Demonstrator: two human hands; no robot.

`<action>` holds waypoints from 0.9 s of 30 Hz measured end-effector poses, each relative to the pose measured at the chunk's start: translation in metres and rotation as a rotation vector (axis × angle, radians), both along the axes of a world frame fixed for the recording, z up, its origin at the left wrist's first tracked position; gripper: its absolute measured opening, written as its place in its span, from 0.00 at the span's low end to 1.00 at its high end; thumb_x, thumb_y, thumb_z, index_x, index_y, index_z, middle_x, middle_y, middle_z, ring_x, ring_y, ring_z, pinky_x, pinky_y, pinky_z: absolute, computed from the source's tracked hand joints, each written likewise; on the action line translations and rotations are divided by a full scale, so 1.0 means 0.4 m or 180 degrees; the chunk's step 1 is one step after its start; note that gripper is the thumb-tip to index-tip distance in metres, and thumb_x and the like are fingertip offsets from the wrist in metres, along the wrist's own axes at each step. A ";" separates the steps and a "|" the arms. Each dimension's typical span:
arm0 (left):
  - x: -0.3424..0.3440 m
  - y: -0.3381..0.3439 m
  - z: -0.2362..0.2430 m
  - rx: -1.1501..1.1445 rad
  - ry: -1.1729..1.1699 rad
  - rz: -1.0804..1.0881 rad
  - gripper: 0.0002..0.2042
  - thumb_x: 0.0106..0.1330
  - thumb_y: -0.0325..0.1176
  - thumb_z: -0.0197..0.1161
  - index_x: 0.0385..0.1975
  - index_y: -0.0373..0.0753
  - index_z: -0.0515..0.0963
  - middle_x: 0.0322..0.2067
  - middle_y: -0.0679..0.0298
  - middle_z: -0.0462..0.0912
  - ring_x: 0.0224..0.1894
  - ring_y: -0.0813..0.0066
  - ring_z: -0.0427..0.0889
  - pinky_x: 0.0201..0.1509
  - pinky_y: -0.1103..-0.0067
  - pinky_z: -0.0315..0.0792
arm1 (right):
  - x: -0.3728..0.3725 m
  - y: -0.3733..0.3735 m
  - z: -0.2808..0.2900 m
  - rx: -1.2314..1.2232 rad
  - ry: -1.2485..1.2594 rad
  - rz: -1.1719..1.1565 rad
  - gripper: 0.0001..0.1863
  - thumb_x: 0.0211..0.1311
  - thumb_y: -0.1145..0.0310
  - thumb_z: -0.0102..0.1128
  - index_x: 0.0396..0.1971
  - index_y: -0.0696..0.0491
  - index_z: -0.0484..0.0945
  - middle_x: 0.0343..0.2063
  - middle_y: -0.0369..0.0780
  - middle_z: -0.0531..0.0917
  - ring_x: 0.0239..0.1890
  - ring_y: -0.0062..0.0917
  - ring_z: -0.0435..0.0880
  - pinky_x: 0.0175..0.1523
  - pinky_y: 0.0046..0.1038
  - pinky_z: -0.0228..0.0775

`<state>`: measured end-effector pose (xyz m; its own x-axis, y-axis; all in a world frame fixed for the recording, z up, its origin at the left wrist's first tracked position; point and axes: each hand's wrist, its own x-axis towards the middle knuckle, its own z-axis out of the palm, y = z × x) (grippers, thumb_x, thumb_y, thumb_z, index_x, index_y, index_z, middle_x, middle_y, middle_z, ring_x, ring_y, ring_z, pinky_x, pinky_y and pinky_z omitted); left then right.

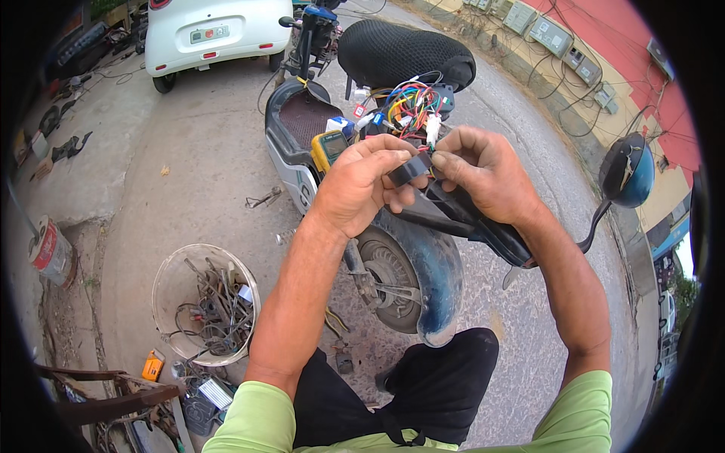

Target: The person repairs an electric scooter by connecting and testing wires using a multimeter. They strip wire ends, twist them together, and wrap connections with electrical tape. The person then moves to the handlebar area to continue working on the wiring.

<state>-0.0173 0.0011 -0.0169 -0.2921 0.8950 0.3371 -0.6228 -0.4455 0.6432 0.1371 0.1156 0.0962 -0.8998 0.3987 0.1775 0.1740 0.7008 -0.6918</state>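
Observation:
A roll of black electrical tape point(408, 171) is pinched between the thumb and fingers of my left hand point(353, 187). Close beside it, my right hand point(487, 172) is closed, thumb against forefinger, on thin wires where the tape meets them. Just above those fingertips is a white plug connector point(433, 128). Behind it spreads a tangle of coloured wires point(411, 102) with several small connectors, on the opened body of an electric scooter point(283, 162). A yellow multimeter point(328, 150) leans on the scooter near my left hand. My fingers partly hide the wires they grip.
The scooter's black seat point(404, 51) lies beyond the wires, its rear wheel point(389, 279) below my hands. A mirror point(630, 170) sticks up at right. At left stand a bucket of tools point(165, 298) and a paint can point(54, 253). A white car point(215, 41) is parked ahead.

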 end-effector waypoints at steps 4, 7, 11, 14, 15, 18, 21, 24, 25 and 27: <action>0.008 0.005 0.010 0.0373 -0.0229 -0.0294 0.11 0.72 0.29 0.56 0.49 0.34 0.78 0.33 0.51 0.87 0.25 0.70 0.86 0.25 0.79 0.78 | 0.004 0.027 -0.005 -0.0423 0.0068 0.0280 0.10 0.68 0.67 0.64 0.37 0.60 0.80 0.29 0.36 0.84 0.30 0.17 0.82 0.37 0.23 0.75; 0.012 0.002 0.016 0.0327 0.0004 -0.0028 0.12 0.70 0.26 0.57 0.51 0.32 0.77 0.35 0.51 0.87 0.28 0.69 0.87 0.27 0.80 0.79 | 0.006 0.018 0.006 -0.0641 -0.0012 0.0242 0.10 0.68 0.67 0.65 0.38 0.59 0.81 0.30 0.36 0.84 0.31 0.17 0.81 0.38 0.22 0.75; 0.036 -0.014 0.048 0.0393 0.0699 0.0726 0.14 0.69 0.23 0.59 0.52 0.31 0.77 0.36 0.54 0.87 0.31 0.72 0.87 0.31 0.80 0.80 | 0.009 0.018 0.013 -0.0927 -0.0053 0.0165 0.09 0.67 0.68 0.66 0.40 0.59 0.81 0.32 0.37 0.84 0.32 0.18 0.81 0.39 0.22 0.74; 0.035 -0.024 0.057 0.0407 0.1161 0.1013 0.13 0.67 0.20 0.60 0.51 0.31 0.78 0.36 0.59 0.87 0.33 0.78 0.86 0.37 0.83 0.80 | 0.010 0.017 0.013 -0.1097 -0.0060 0.0150 0.10 0.66 0.69 0.67 0.41 0.59 0.82 0.32 0.38 0.85 0.32 0.19 0.81 0.39 0.22 0.74; 0.031 -0.026 0.056 0.0390 0.1250 0.1046 0.14 0.67 0.19 0.61 0.51 0.32 0.79 0.37 0.59 0.87 0.33 0.78 0.86 0.38 0.83 0.80 | 0.010 0.018 0.012 -0.1164 -0.0062 0.0152 0.11 0.65 0.69 0.68 0.42 0.59 0.82 0.33 0.38 0.85 0.32 0.19 0.82 0.39 0.22 0.74; 0.032 -0.017 0.051 0.0634 0.1262 0.1135 0.14 0.64 0.18 0.63 0.49 0.33 0.80 0.40 0.60 0.86 0.37 0.79 0.85 0.42 0.83 0.80 | 0.008 0.019 0.014 -0.1215 -0.0034 0.0181 0.12 0.63 0.69 0.69 0.41 0.59 0.82 0.32 0.38 0.85 0.31 0.20 0.82 0.39 0.21 0.74; 0.026 0.000 0.043 0.0912 0.1590 0.1516 0.13 0.63 0.18 0.65 0.47 0.34 0.81 0.44 0.62 0.82 0.41 0.79 0.84 0.43 0.84 0.79 | 0.011 0.027 0.013 -0.1213 -0.0043 0.0207 0.12 0.63 0.68 0.70 0.41 0.59 0.82 0.32 0.38 0.85 0.30 0.19 0.82 0.39 0.21 0.74; 0.015 0.008 0.037 0.1025 0.1857 0.1837 0.12 0.62 0.18 0.65 0.45 0.34 0.82 0.47 0.63 0.79 0.43 0.79 0.84 0.43 0.84 0.78 | 0.007 0.024 0.008 -0.1278 -0.0041 0.0186 0.10 0.63 0.69 0.69 0.40 0.59 0.83 0.32 0.39 0.85 0.30 0.18 0.81 0.39 0.20 0.74; 0.016 0.012 0.036 0.1058 0.1886 0.1894 0.11 0.62 0.18 0.65 0.45 0.34 0.82 0.48 0.64 0.77 0.43 0.79 0.84 0.43 0.84 0.77 | 0.009 0.025 0.009 -0.1326 -0.0042 0.0209 0.10 0.63 0.69 0.69 0.40 0.59 0.83 0.32 0.38 0.85 0.30 0.18 0.81 0.39 0.20 0.74; 0.022 0.016 0.042 0.1100 0.1950 0.2035 0.11 0.63 0.19 0.64 0.44 0.35 0.82 0.50 0.62 0.77 0.41 0.80 0.83 0.42 0.84 0.77 | 0.011 0.026 0.010 -0.1422 -0.0043 0.0256 0.10 0.63 0.69 0.69 0.40 0.59 0.83 0.33 0.38 0.85 0.30 0.18 0.81 0.38 0.20 0.74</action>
<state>-0.0086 0.0074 0.0000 -0.3765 0.4490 0.8103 0.2068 -0.8119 0.5459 0.1416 0.1261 0.1002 -0.9321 0.3621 -0.0080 0.1423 0.3458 -0.9275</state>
